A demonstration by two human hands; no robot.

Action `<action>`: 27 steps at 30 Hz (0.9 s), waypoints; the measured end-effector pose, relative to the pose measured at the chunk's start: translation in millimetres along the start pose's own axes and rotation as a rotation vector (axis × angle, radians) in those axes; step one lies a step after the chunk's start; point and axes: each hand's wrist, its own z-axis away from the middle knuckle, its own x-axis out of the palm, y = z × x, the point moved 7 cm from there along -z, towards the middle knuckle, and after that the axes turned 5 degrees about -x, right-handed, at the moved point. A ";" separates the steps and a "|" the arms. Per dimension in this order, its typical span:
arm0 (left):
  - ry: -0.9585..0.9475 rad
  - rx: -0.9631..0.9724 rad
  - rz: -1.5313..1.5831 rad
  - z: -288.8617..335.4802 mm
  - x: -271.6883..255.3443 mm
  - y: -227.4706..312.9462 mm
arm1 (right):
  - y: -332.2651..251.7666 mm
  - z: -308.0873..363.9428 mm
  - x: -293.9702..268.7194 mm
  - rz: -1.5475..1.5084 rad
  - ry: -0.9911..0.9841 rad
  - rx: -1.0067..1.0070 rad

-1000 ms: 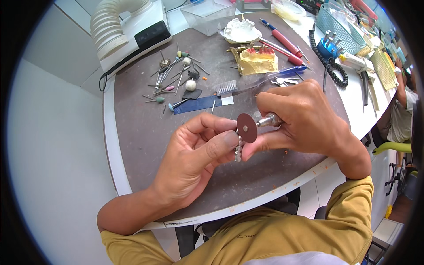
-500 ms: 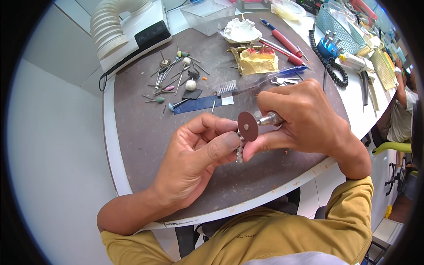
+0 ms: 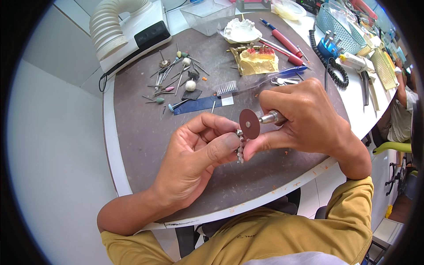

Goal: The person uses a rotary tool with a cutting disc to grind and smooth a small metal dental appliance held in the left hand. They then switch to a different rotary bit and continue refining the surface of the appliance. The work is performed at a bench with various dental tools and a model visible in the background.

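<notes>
Between the thumb and fingers of my left hand [image 3: 201,152] is a small silvery dental casting [image 3: 240,154], a row of tooth shapes partly covered by the fingertips. My right hand [image 3: 304,121] is closed around a metal rotary handpiece [image 3: 273,117]. On the handpiece's tip sits a reddish-brown cutting disc [image 3: 250,124], upright beside the casting's upper end; whether they touch I cannot tell. My right thumb rests close by the casting's right side. Just beyond my hands lies a toothbrush [image 3: 260,82] with a clear and blue handle.
Loose rotary burs and polishing points [image 3: 170,75] are scattered at the left. A white plaster dental model [image 3: 242,31] and a yellowish one [image 3: 258,60] stand at the back, near red-handled tools [image 3: 286,43]. A white dust extractor hose [image 3: 104,28] occupies the far left. Baskets [image 3: 338,26] stand at right.
My right hand has shifted the handpiece and disc slightly to the right, showing more of the casting's upper end. My left hand has hardly moved.
</notes>
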 end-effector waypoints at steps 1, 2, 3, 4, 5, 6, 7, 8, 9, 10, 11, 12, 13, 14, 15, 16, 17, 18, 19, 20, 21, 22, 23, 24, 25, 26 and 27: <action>-0.004 0.001 0.000 -0.2 -0.5 -0.4 | 0.2 0.6 0.0 -0.002 -0.002 0.002; -0.008 0.003 0.000 -0.3 -0.8 -0.7 | 0.3 1.2 -0.1 -0.003 -0.004 0.004; -0.008 0.007 -0.005 0.0 -1.5 -0.7 | -0.2 0.6 0.5 0.001 -0.010 -0.001; -0.007 0.011 -0.010 0.3 -2.1 -0.6 | -1.0 -0.1 0.9 0.004 -0.016 -0.006; -0.006 0.016 -0.015 0.7 -2.4 -0.4 | -1.7 -0.7 1.3 0.008 -0.022 -0.011; -0.006 0.016 -0.011 0.7 -2.3 -0.5 | -1.8 -0.6 1.3 0.005 -0.026 -0.009; -0.006 0.016 -0.007 0.8 -2.0 -0.6 | -1.9 -0.5 1.3 0.002 -0.029 -0.007; -0.005 0.016 -0.004 0.8 -1.9 -0.6 | -1.9 -0.4 1.5 -0.002 -0.032 -0.005; -0.004 0.016 -0.002 0.9 -1.6 -0.4 | -1.5 -0.2 0.9 0.000 -0.025 -0.005; -0.002 0.016 0.000 0.9 -1.4 -0.2 | -0.7 0.2 0.7 0.001 -0.017 -0.005; -0.001 0.016 0.001 1.0 -1.3 0.0 | -0.4 0.3 0.2 0.003 -0.010 -0.005; -0.003 0.020 -0.003 0.9 -1.2 0.0 | -0.7 0.3 0.6 0.001 -0.015 -0.007; -0.006 0.024 -0.007 0.7 -1.4 -0.1 | -1.3 -0.1 1.0 0.000 -0.020 -0.009; -0.008 0.028 -0.011 0.6 -1.3 -0.2 | -1.7 -0.2 1.2 -0.002 -0.025 -0.011; -0.004 0.029 -0.013 1.0 -1.4 -0.1 | -2.1 -0.4 1.0 -0.002 -0.028 -0.012; 0.000 0.030 -0.015 1.5 -1.3 0.1 | -2.5 -0.7 0.5 -0.002 -0.032 -0.013; 0.005 0.031 -0.017 2.0 -1.2 0.3 | -2.6 -0.7 0.4 -0.002 -0.035 -0.014; 0.007 0.034 -0.023 1.9 -0.9 0.6 | -1.8 -0.2 0.6 -0.006 -0.029 -0.012; 0.009 0.038 -0.029 1.7 -0.4 0.7 | -0.7 0.7 1.3 -0.010 -0.023 -0.010; 0.011 0.041 -0.035 1.5 -0.3 0.8 | 0.1 1.2 1.5 -0.014 -0.016 -0.007; 0.011 0.043 -0.047 1.6 -0.5 0.8 | -0.9 0.8 1.0 -0.016 -0.013 -0.017; 0.011 0.045 -0.058 1.7 -1.4 0.7 | -2.2 0.0 0.5 -0.018 -0.009 -0.027; 0.011 0.047 -0.070 1.6 -1.6 0.7 | -3.2 -0.3 -0.1 -0.020 -0.005 -0.037; 0.014 0.044 -0.067 1.9 -1.5 1.0 | -2.4 -0.2 0.1 -0.023 -0.002 -0.028; 0.018 0.040 -0.063 2.3 -0.7 1.5 | -1.3 0.0 0.3 -0.027 0.001 -0.019; 0.022 0.037 -0.060 2.6 -0.5 1.7 | -0.5 0.1 0.4 -0.030 0.004 -0.010; 0.021 0.044 -0.066 2.5 -0.3 1.9 | -1.2 0.0 0.6 -0.023 -0.001 -0.017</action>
